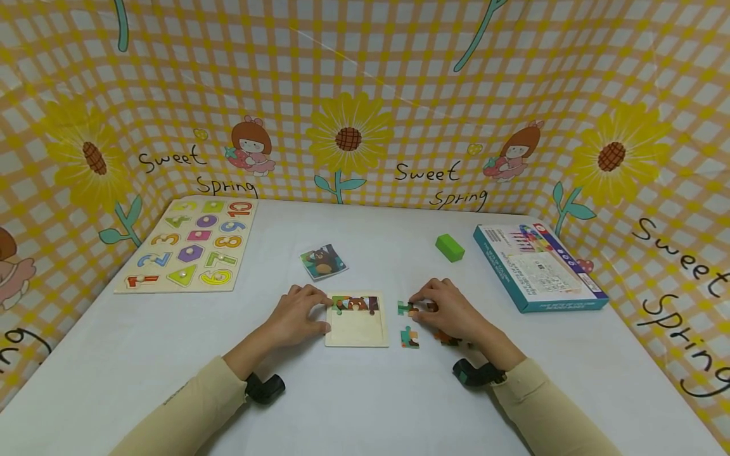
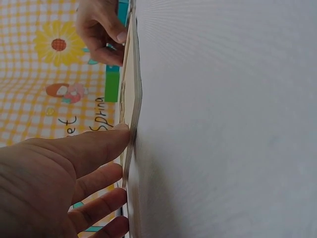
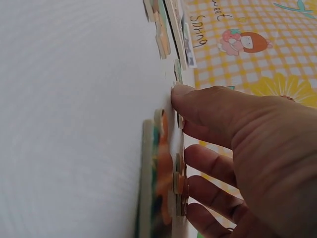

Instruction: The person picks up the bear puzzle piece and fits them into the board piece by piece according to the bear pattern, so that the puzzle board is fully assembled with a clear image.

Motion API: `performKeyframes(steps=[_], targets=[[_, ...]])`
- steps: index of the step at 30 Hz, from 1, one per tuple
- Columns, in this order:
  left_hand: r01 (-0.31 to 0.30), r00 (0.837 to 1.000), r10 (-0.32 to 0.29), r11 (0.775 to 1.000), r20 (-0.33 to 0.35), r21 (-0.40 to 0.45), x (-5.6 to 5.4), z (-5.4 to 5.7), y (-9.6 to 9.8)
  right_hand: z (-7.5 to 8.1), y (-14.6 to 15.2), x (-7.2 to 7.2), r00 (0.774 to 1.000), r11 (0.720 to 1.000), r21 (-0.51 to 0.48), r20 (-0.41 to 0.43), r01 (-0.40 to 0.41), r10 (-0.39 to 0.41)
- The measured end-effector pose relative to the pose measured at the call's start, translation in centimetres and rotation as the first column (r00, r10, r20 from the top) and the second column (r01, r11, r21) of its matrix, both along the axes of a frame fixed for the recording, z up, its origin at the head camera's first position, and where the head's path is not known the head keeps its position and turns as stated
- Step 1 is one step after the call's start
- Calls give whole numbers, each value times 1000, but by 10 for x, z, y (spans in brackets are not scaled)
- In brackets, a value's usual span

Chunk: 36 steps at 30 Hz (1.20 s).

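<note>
A square wooden puzzle tray (image 1: pixel 357 332) lies on the white table, its top row filled with puzzle pieces (image 1: pixel 356 304) showing a bear's face. Along the tray's left edge rests my left hand (image 1: pixel 293 318), thumb and fingertips touching the rim; the left wrist view shows these fingers (image 2: pixel 101 206) fairly straight. To the right of the tray, my right hand (image 1: pixel 447 309) pinches a green-and-brown puzzle piece (image 1: pixel 403 308) between thumb and forefinger, down at the table. Just below it lies another puzzle piece (image 1: pixel 409 338). More pieces (image 1: pixel 447 339) are partly hidden under the right hand.
Behind the tray lies a bear picture card (image 1: pixel 324 261). A green block (image 1: pixel 450 247) and a blue-edged box (image 1: pixel 538 269) stand at the right. A wooden number board (image 1: pixel 191 247) lies at the far left. Patterned cloth (image 1: pixel 348 76) surrounds the table.
</note>
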State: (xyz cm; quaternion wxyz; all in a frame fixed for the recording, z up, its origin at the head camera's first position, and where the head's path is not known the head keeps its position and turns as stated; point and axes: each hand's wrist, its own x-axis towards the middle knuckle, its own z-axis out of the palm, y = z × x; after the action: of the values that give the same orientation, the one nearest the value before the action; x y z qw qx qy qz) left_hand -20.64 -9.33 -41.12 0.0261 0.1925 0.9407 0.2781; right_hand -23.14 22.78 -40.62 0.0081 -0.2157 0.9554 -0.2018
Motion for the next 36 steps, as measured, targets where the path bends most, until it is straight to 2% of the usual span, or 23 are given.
performKeyframes(steps=[9,19,36], targets=[[-4,1000,4,1000,4,2,1,0,0,0,-1,0,1000,1000,0,2,9,-9],[-4,1000,4,1000,3,1,1,0,1,2,-2,0,998,997,-54,39,49,-47],[-14,1000,14,1000,-1,2,0,-1,1,17,-22,8,998,998,-69,-61,-6,2]])
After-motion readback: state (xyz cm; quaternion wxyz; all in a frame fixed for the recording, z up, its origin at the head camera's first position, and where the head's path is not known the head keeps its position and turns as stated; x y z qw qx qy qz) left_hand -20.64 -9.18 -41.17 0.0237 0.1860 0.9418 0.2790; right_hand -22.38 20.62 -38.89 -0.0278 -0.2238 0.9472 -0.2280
